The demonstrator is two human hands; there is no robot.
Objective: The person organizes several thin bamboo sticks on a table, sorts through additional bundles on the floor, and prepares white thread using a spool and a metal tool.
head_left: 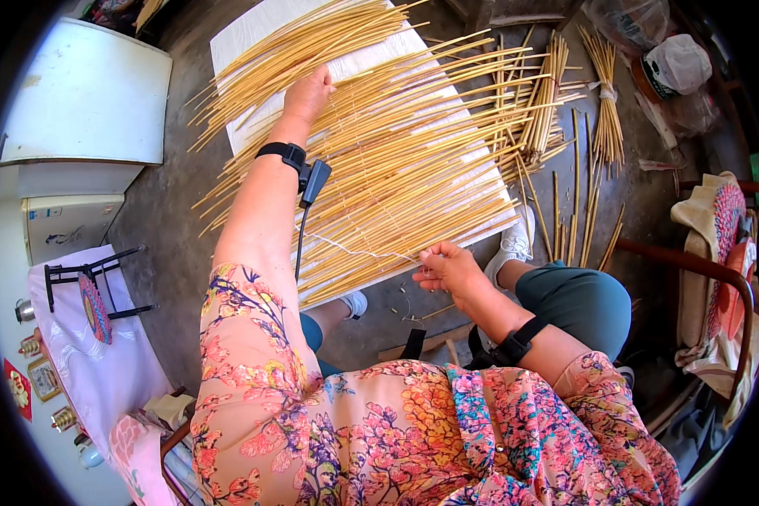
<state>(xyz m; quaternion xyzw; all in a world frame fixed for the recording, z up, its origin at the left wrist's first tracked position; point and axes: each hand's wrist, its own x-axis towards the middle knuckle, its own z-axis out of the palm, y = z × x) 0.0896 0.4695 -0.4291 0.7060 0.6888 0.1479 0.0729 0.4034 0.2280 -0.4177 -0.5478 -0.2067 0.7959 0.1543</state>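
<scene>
A mat of long golden reed stalks (379,169), tied together with rows of thin string, lies on a white board (472,101) in front of me. My left hand (309,91) is reached out over the far part of the mat, its fingers closed; what they hold is hidden. At the mat's near edge, my right hand (449,271) pinches a white string (354,250), which runs leftward across the stalks. A loose layer of untied stalks (299,46) lies at the board's far left, beyond the mat.
Bundled stalks (548,93) and a tied sheaf (607,110) are on the floor to the right, near plastic bags (679,63). A chair with a curved wooden arm (708,266) stands at right. On the left are a white cabinet (93,93) and a cloth-covered table (110,371).
</scene>
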